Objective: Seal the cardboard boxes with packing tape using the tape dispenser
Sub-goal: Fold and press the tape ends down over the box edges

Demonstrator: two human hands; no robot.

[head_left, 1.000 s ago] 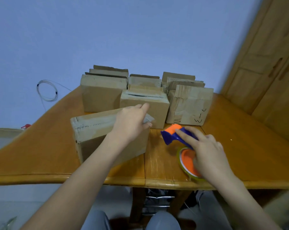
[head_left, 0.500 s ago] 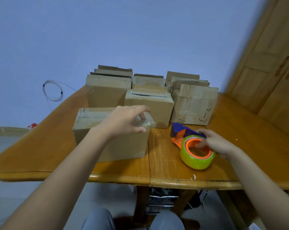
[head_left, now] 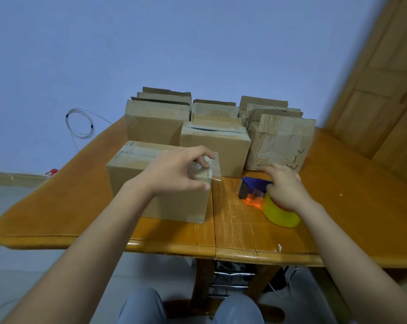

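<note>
Cardboard boxes stand in a tight cluster [head_left: 214, 146] toward twelve o'clock on the bench [head_left: 349, 206], and one near box [head_left: 174, 206] sits apart from them, closest to us, a little toward eleven o'clock of our lap. Along its top seam runs a band of clear tape, and a loose strip of clear tape [head_left: 215, 166] sticks out past its top corner on the three o'clock end. Our left hand [head_left: 174, 174] is on that corner with the fingers curled: the index finger hooks over the top edge, the thumb lies against the front face, and between them they pinch the corner where the strip hangs free. At three o'clock of the near box, well apart from it across a scratched stretch of wood, the tape dispenser [head_left: 253, 185] lies on the bench, its purple and orange body pointing toward nine o'clock and its yellow-green tape roll [head_left: 279, 216] toward five o'clock. Our right hand [head_left: 286, 188] lies on top of the dispenser, palm over the roll and fingers bent down around it toward the purple part, so much of it is hidden. The two hands are well apart, each on its own thing. Just beyond the right hand, at twelve o'clock of it, stands a creased box with marker strokes [head_left: 282, 146] on its front. Off the bench, a coiled white cable [head_left: 81, 123] hangs on the blue wall at ten o'clock, and a wooden door [head_left: 384, 90] fills the two o'clock side.
</note>
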